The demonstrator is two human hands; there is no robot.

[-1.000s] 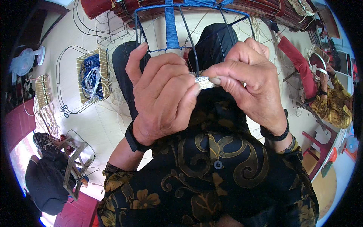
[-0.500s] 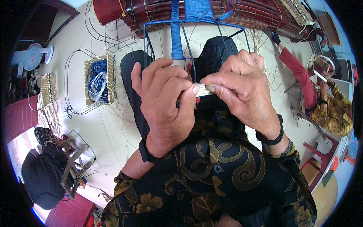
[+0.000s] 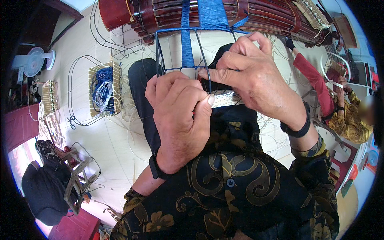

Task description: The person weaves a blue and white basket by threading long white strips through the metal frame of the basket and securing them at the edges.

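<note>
1. Since a second ago both hands have shifted up toward the dark wire frame wrapped in blue tape (image 3: 182, 44), and the pale flat bundle of thin fibre strips (image 3: 226, 99) shows more between them.
2. Left hand (image 3: 180, 120) is curled tight, thumb pinching the bundle's near end.
3. Right hand (image 3: 256, 86) has its fingers pressed together on the strips, index tip right at a frame wire.
4. Bundle sits over the lap, just below the frame.
5. Off to the left on the pale tiled floor (image 3: 116, 140) there's a half-woven wire basket with blue and white cords (image 3: 103, 90).
</note>
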